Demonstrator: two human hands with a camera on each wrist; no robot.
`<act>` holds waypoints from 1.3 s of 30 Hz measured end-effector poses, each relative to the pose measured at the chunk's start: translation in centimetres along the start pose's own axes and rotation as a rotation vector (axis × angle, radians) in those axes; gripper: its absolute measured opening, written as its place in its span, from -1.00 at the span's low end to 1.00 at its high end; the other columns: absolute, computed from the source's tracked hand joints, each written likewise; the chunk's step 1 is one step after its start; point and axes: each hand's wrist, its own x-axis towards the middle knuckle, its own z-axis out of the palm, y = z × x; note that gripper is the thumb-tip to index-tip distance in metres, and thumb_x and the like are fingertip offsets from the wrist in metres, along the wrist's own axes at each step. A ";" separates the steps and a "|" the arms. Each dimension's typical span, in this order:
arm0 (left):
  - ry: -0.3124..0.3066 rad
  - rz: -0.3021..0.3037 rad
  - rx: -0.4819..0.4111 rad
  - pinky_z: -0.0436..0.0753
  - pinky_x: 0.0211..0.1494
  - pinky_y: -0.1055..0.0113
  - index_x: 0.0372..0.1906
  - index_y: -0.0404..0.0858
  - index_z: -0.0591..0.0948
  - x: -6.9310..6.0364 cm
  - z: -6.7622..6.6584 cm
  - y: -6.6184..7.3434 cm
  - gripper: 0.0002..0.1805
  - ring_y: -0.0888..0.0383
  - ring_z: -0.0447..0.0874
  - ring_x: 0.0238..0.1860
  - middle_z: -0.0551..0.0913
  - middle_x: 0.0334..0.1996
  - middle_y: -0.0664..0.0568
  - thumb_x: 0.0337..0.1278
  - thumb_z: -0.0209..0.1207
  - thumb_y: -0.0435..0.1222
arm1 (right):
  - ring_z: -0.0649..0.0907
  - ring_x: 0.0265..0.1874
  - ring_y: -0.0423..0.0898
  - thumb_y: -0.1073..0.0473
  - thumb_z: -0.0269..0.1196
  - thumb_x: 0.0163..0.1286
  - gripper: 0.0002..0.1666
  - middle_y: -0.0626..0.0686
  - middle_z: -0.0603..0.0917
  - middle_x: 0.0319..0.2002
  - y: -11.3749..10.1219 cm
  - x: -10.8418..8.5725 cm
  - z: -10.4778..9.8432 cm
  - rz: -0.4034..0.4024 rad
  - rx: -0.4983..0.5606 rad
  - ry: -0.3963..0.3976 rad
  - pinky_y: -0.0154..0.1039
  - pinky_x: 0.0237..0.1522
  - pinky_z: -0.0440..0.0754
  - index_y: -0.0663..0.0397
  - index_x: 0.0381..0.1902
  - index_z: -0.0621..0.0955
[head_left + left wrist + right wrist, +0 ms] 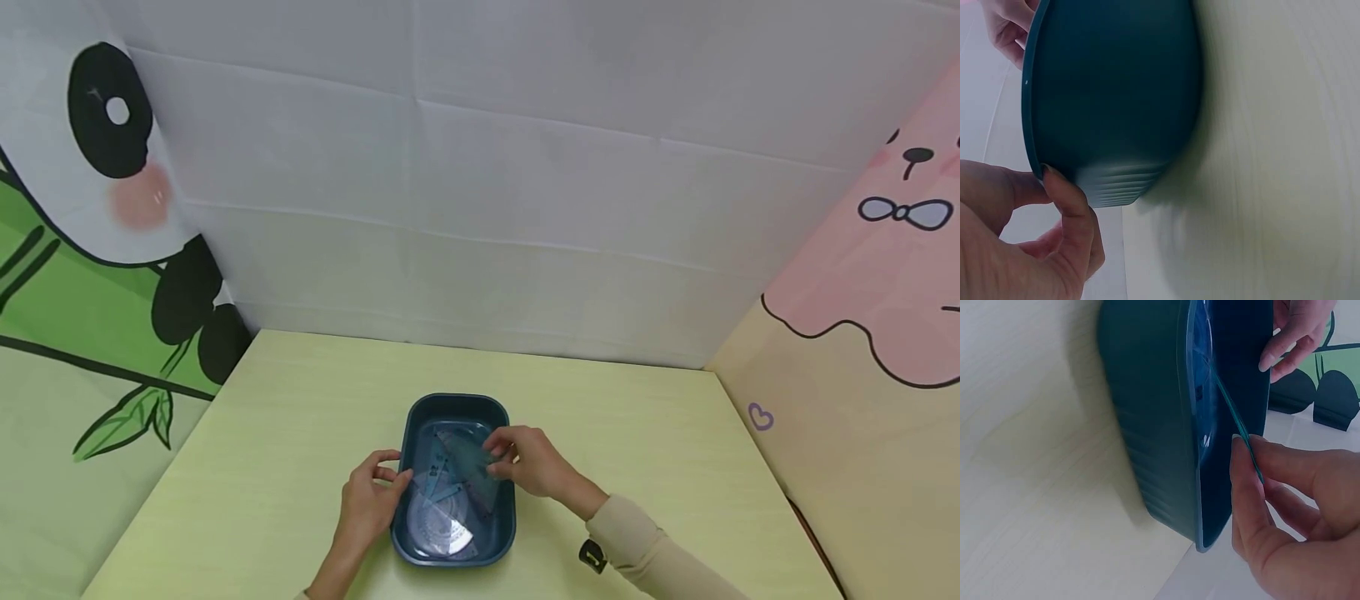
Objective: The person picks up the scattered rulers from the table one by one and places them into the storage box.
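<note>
A dark blue-green plastic basin stands on the table. At its left side my left hand pinches the rim between thumb and fingers, as the left wrist view also shows. Over the basin's right side, my right hand pinches a clear, green-tinted set square between thumb and fingertips. In the right wrist view this set square is seen edge-on, tilted, its far end down inside the basin. Beneath it lie a clear protractor and a smaller clear piece with bluish markings, partly covered.
The pale yellow table meets a white cloth wall at the back. Printed cloths with cartoon figures flank it on the left and right. A small black object is by the right sleeve.
</note>
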 end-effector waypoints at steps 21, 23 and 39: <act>0.003 0.001 0.006 0.51 -0.45 0.30 0.07 -0.39 0.64 0.1 0.0 -0.1 -0.65 0.18 0.57 -0.53 0.63 -0.42 -0.02 0.21 0.36 -0.37 | 0.57 -0.37 -0.18 0.44 0.45 0.23 -0.74 0.08 0.66 -0.31 -1.1 1.2 2.4 0.003 -0.021 -0.072 -0.34 -0.30 0.58 0.35 -0.12 0.68; 0.006 0.000 0.006 0.52 -0.45 0.31 0.07 -0.38 0.64 0.1 0.1 -0.1 -0.65 0.18 0.57 -0.54 0.62 -0.43 -0.02 0.20 0.36 -0.37 | 0.57 -0.38 -0.19 0.43 0.45 0.23 -0.74 0.07 0.67 -0.32 -1.1 1.3 2.7 0.007 -0.021 -0.077 -0.35 -0.29 0.58 0.34 -0.12 0.68; 0.011 0.033 0.003 0.53 -0.47 0.31 0.07 -0.40 0.64 0.0 -0.1 -0.2 -0.60 0.20 0.62 -0.54 0.65 -0.44 -0.01 0.16 0.42 -0.33 | 0.64 -0.32 -0.19 0.43 0.46 0.21 -0.76 0.07 0.71 -0.31 -1.2 1.4 4.2 0.040 -0.023 -0.115 -0.38 -0.26 0.62 0.30 -0.15 0.69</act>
